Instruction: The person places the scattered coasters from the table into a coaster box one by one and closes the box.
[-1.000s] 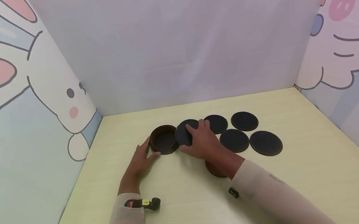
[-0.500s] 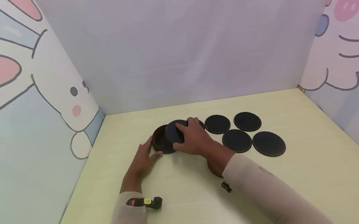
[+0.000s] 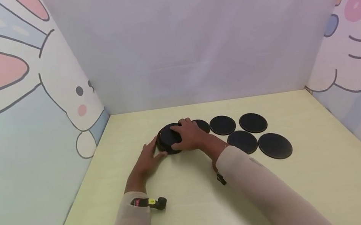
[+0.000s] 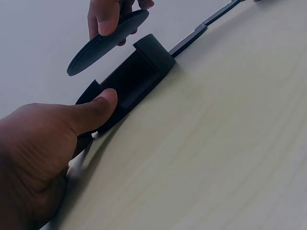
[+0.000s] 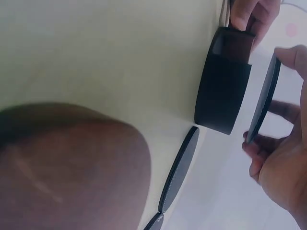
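My left hand (image 3: 146,159) grips the near left side of a dark round coaster holder (image 4: 160,55), thumb on the wall by a notch cut in it. A thin round black coaster (image 3: 166,136) is pinched at its edges by my right hand (image 3: 189,136). It hangs tilted just above the holder's opening and hides most of it in the head view. Both wrist views show a gap between coaster (image 5: 265,98) and rim. More black coasters (image 3: 222,125) lie flat on the table to the right of the holder.
Several coasters spread in two rows, the nearest right one (image 3: 275,145) lying furthest forward. A brown rounded object (image 5: 72,167) sits under my right forearm, mostly hidden in the head view. Black camera straps (image 3: 149,202) circle the wrists. Walls (image 3: 199,48) enclose the table's back and sides.
My right hand has carried the coaster left, from beside the holder to over its opening. The left hand stays on the holder; the head view has shifted slightly.
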{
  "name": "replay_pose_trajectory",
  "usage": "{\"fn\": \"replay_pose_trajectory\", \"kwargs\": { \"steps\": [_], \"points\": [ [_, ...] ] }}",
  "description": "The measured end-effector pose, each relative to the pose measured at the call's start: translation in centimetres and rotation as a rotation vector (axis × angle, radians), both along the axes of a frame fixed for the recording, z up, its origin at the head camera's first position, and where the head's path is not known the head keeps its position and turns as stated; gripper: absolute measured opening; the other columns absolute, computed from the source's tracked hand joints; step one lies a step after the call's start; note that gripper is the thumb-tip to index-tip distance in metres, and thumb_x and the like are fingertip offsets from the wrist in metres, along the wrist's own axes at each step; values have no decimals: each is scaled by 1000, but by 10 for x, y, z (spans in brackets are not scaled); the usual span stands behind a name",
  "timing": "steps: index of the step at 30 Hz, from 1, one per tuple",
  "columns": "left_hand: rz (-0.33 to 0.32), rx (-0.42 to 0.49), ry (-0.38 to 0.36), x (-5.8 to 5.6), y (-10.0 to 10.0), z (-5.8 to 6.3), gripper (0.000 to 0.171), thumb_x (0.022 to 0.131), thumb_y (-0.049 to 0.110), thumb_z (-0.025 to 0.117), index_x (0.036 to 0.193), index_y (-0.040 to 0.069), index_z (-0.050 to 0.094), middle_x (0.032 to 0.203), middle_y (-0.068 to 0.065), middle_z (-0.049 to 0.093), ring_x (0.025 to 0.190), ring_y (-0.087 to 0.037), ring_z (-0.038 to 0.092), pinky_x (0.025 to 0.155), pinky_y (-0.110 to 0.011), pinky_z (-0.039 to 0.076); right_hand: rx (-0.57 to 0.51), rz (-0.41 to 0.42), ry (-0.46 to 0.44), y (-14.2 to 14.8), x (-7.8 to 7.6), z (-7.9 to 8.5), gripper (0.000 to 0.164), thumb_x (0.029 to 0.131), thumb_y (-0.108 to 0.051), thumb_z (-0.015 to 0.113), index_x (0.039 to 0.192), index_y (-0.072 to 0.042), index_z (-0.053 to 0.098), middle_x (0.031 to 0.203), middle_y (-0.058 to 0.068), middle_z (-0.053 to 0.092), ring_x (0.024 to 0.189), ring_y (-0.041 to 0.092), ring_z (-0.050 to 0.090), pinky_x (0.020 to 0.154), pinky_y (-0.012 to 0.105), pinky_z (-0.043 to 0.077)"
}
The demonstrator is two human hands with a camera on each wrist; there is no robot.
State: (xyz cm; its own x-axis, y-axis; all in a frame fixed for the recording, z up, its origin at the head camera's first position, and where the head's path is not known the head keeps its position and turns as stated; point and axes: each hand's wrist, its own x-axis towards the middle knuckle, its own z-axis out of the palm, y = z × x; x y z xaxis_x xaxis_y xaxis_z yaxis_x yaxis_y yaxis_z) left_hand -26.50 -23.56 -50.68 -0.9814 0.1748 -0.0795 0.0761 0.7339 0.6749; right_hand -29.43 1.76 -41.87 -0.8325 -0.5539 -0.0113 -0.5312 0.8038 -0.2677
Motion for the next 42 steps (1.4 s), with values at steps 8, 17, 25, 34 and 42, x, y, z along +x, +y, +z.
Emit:
{"fn": "replay_pose_trajectory", "kwargs": {
  "steps": [8, 17, 25, 34, 42],
  "points": [
    [0, 3, -7, 0, 3, -1, 95, 105, 59, 66, 178, 24, 16, 184, -5, 20, 170, -51, 2, 138, -69, 10, -16, 69, -80, 1, -17, -3, 81, 103, -50, 71, 171, -22, 39, 174, 18, 37, 160, 40, 34, 128, 64, 34],
    [-3, 15, -7, 1, 5, 0, 94, 105, 58, 66, 178, 24, 17, 184, -4, 20, 171, -49, 2, 138, -68, 10, 6, 66, -79, 1, -23, -10, 85, 102, -52, 73, 172, -22, 36, 173, 15, 41, 161, 39, 32, 126, 65, 34],
    [-20, -19, 4, 3, 5, 1, 99, 103, 64, 64, 177, 19, 16, 183, -7, 22, 171, -48, 4, 139, -66, 11, 27, 66, -90, -4, -19, -8, 90, 101, -53, 73, 175, -23, 31, 178, 16, 33, 166, 39, 26, 129, 65, 31],
    [-28, -8, 26, 2, 2, 3, 96, 105, 61, 64, 178, 21, 16, 183, -5, 22, 170, -50, 2, 138, -69, 10, -16, 48, -113, 4, -20, 0, 87, 106, -57, 64, 175, -20, 27, 183, 16, 20, 170, 43, 18, 131, 72, 26],
    [-29, 24, 39, 2, 1, 0, 97, 104, 61, 66, 177, 21, 17, 183, -6, 22, 171, -49, 2, 138, -70, 8, -83, -65, -111, 23, -32, -2, 71, 116, -56, 40, 173, -15, 33, 181, 20, 26, 168, 46, 21, 128, 74, 25]
  ]
}}
